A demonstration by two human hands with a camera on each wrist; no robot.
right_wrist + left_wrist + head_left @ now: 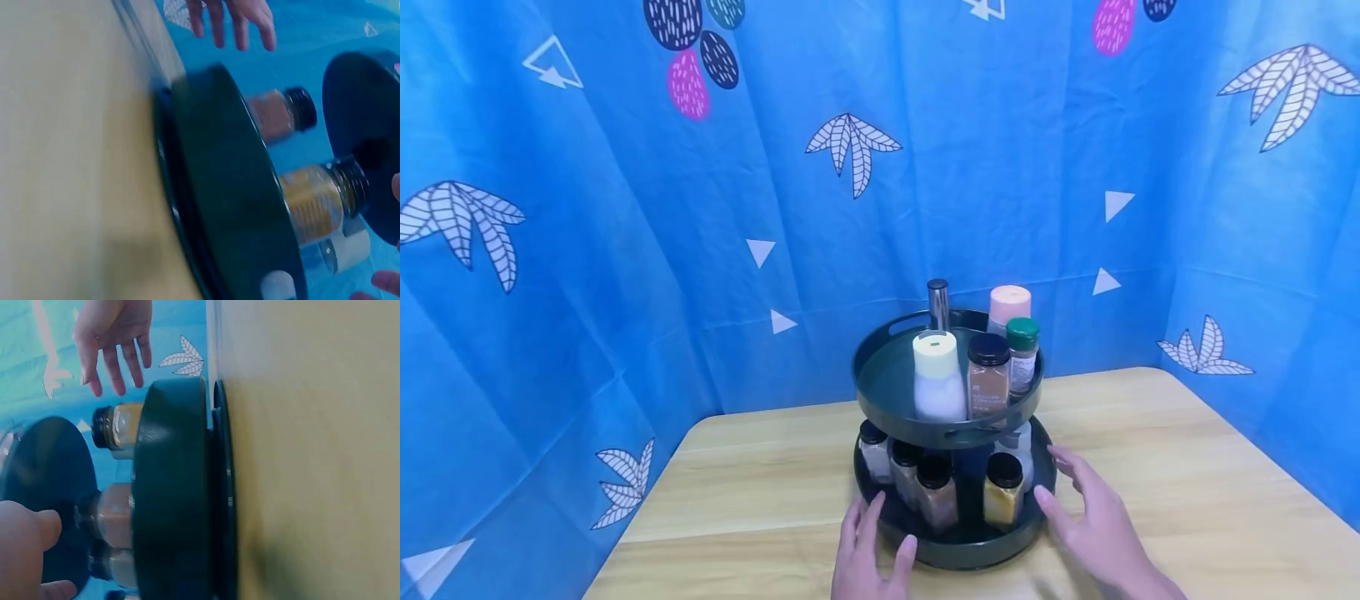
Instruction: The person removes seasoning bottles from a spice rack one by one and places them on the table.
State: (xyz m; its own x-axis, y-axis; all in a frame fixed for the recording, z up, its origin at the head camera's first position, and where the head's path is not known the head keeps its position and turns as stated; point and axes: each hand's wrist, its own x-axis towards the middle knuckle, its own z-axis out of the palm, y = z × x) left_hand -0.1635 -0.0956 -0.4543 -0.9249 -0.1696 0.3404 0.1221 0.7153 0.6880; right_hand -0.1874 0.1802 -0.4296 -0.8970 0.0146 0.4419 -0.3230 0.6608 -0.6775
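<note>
A dark green two-tier round tray stands on the wooden table, its lower tier point(970, 557) holding several black-capped spice jars, among them a yellow one point(1002, 500) and a brown one point(937, 504). My left hand point(867, 558) is at the lower tier's front left, fingers spread and fingertips close to the rim. At the right side, my right hand point(1099, 523) has its thumb and fingers apart near the same rim. Neither hand holds anything. In the left wrist view the lower tier's side wall point(172, 500) shows beneath the jars.
The upper tier point(874, 400) carries a white bottle point(938, 387), a black-capped brown jar point(988, 383), a green-capped jar point(1022, 358), a pink-capped bottle point(1009, 304) and a dark slim cylinder point(938, 304). Blue patterned cloth point(985, 183) hangs behind the table point(760, 483).
</note>
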